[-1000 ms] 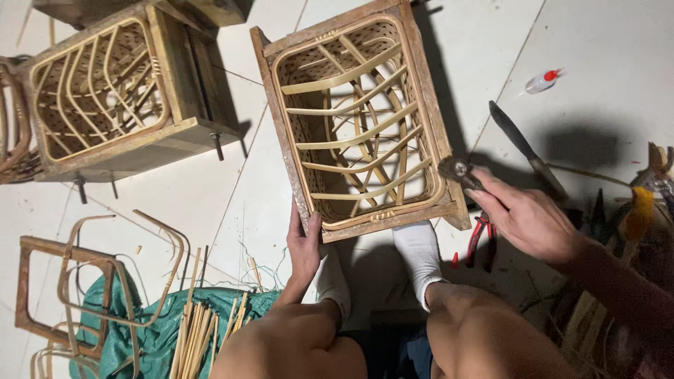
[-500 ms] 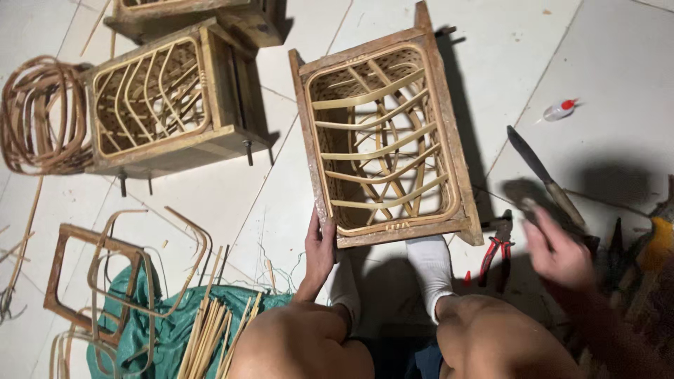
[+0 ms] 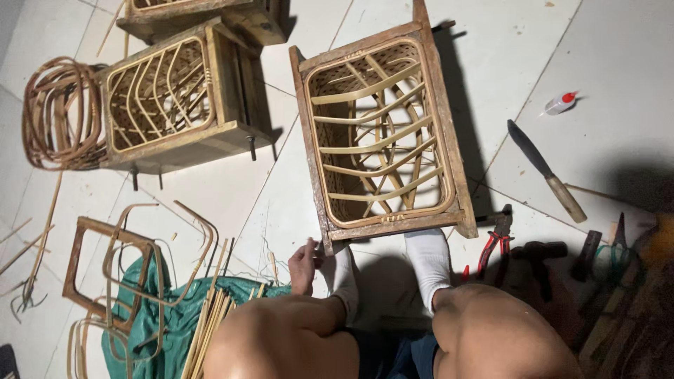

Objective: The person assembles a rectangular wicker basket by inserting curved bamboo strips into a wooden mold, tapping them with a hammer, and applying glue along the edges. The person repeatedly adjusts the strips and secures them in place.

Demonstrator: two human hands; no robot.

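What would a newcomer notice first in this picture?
First, the wooden frame with curved rattan strips, lying on the white tiled floor in front of the person's white socks. The left hand rests at its near corner. A second rattan-filled frame stands to the left, and red-handled pliers lie right.

Package: small white plastic glue bottle with red cap (image 3: 561, 103) | lies tilted on your white tiled floor (image 3: 618, 63), upper right | no labels, signs, screens visible.

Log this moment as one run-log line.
left hand: at frame corner, grip unclear | right hand: out of view | pliers, knife: on floor
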